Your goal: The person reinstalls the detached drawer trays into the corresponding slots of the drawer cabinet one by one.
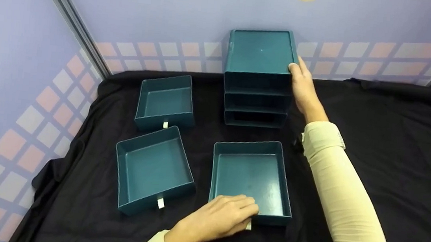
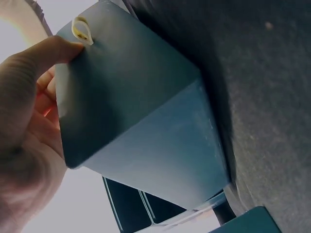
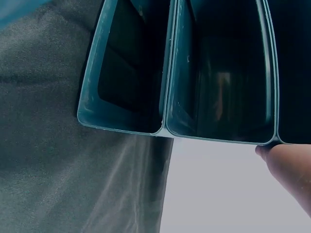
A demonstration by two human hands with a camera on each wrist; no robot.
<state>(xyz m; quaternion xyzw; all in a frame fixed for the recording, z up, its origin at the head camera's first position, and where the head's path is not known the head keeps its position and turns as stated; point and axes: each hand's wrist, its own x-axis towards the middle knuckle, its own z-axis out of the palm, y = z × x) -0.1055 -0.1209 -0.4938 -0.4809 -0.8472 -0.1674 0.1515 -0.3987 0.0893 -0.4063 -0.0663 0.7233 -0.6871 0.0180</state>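
A dark teal drawer cabinet (image 1: 263,52) with three open slots stands at the back against the wall. My right hand (image 1: 303,84) holds its right side near the upper front corner, thumb at the edge. In the right wrist view the thumb (image 3: 291,170) touches the cabinet's frame beside a divider. In front of the cabinet lies a teal drawer (image 1: 247,175). My left hand (image 1: 222,216) grips this drawer's front wall, its fingers over the rim and inside. The left thumb (image 2: 53,53) presses the outer face beside a small pale loop pull (image 2: 81,30).
Two more teal drawers, a back one (image 1: 168,98) and a nearer one (image 1: 157,170), lie to the left, each with a pale pull tab. Black cloth (image 1: 386,153) covers the table. Patterned wall panels (image 1: 178,10) enclose the back and sides.
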